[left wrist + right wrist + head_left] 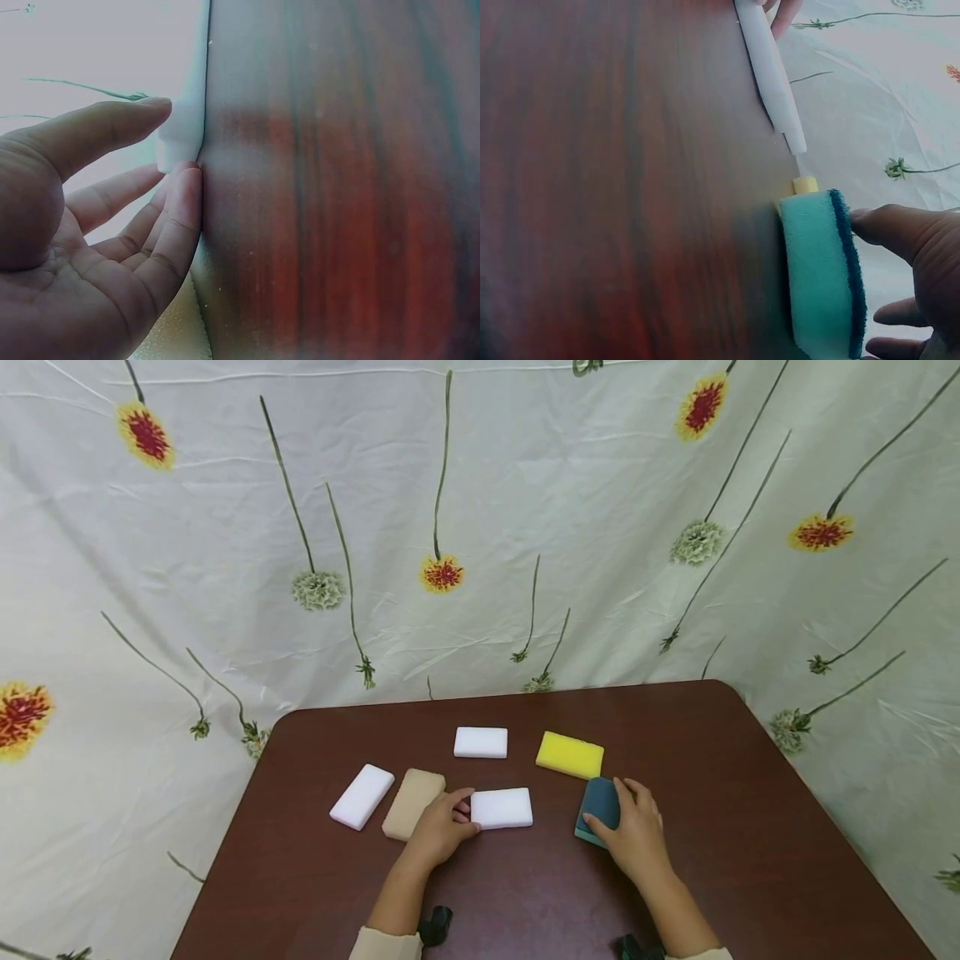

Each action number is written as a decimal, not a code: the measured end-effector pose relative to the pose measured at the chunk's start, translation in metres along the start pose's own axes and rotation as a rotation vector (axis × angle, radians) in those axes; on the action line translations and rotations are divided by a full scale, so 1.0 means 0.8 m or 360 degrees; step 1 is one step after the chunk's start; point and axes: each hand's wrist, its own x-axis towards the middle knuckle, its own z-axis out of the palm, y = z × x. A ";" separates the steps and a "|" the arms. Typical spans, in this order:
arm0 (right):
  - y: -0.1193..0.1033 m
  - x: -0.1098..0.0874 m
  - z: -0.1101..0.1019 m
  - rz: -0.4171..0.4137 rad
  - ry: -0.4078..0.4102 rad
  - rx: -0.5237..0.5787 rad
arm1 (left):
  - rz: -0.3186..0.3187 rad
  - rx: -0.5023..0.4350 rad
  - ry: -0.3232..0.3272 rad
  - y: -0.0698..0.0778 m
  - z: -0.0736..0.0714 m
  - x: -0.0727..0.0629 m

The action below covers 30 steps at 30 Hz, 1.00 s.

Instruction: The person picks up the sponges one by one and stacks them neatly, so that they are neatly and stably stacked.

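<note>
Near the middle of the table, my left hand (pixel 438 828) holds the left end of a white sponge block (pixel 504 808) between thumb and fingers. The block lies flat, and its end shows between thumb and fingertips in the left wrist view. Farther right, my right hand (pixel 637 828) grips a teal scrub sponge (pixel 600 806) with a darker scouring layer on top. In the right wrist view the thumb touches the dark face of this sponge (pixel 817 274); the other fingers are partly out of frame. A tan sponge (pixel 415 802) lies beside my left hand, partly behind it.
A yellow sponge (pixel 570 755) lies just behind the teal one. Another white block (pixel 481 742) is at the back, and one more white block (pixel 362 797) lies at the left. The brown table (pixel 525 902) meets a flower-printed cloth (pixel 480 635) behind it.
</note>
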 end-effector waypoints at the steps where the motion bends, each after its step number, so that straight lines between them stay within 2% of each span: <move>1: 0.000 0.000 0.000 0.0020 -0.0014 0.0000 | 0.0002 -0.0002 0.0001 0.000 0.000 0.000; 9: -0.002 0.000 0.001 0.0135 -0.0056 0.0089 | -0.0001 -0.0025 0.0005 -0.002 -0.001 -0.001; 17: 0.001 -0.001 0.004 0.0200 0.0025 0.0164 | -0.0002 -0.0015 0.0012 -0.002 0.000 -0.001; 30: 0.006 0.002 0.009 0.0085 0.0000 0.0021 | 0.0012 -0.0015 0.0024 -0.002 0.000 0.000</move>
